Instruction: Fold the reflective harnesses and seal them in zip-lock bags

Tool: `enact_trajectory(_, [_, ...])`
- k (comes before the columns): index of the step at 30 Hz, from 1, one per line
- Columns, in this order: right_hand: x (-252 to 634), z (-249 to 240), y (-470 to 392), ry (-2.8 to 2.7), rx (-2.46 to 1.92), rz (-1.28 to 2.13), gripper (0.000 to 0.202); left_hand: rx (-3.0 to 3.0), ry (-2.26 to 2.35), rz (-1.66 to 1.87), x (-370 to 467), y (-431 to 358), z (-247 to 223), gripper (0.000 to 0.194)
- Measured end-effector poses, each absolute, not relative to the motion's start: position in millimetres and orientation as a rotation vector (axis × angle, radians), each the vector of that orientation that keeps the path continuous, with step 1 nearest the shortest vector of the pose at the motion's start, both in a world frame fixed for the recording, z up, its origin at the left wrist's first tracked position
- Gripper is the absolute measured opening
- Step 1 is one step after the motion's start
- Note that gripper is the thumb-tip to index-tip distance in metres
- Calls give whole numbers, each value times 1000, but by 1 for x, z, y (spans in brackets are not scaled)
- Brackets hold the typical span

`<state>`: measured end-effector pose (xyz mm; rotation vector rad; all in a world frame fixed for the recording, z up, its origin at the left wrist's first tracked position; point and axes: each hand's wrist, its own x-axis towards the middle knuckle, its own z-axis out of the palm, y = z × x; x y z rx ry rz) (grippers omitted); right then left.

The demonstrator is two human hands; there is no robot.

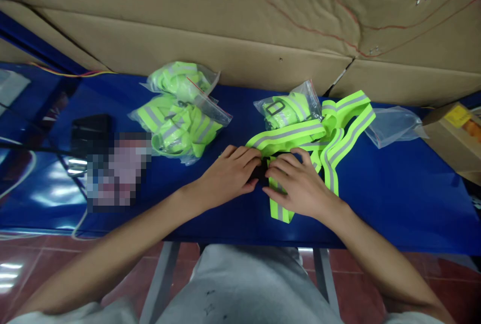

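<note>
A neon-yellow reflective strap with a grey stripe lies in loose loops on the blue table. My left hand is closed on a small black part of this strap, which looks like a buckle but is mostly covered by fingers. From the other side, my right hand grips the strap beside the black part, its fingers curled and thumb below. A short strap end hangs toward me under the right hand. Just beyond the hands sits a clear bag with a folded strap and a black buckle inside.
Two more clear bags of yellow straps are stacked left of centre. An empty-looking plastic bag lies at right, near a cardboard box. On the left are a black box-shaped object and cables. Cardboard panels line the table's back.
</note>
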<state>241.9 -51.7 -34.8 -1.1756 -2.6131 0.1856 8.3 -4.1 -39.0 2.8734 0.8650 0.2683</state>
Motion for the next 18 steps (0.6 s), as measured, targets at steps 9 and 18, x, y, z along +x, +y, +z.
enact_trajectory(9, [239, -33, -54, -2605, -1490, -36, 60, 2877, 947, 363, 6, -13, -44, 25])
enact_trajectory(18, [257, -34, -50, -2627, -1613, -1, 78, 2678, 1113, 319, -18, -24, -45, 41])
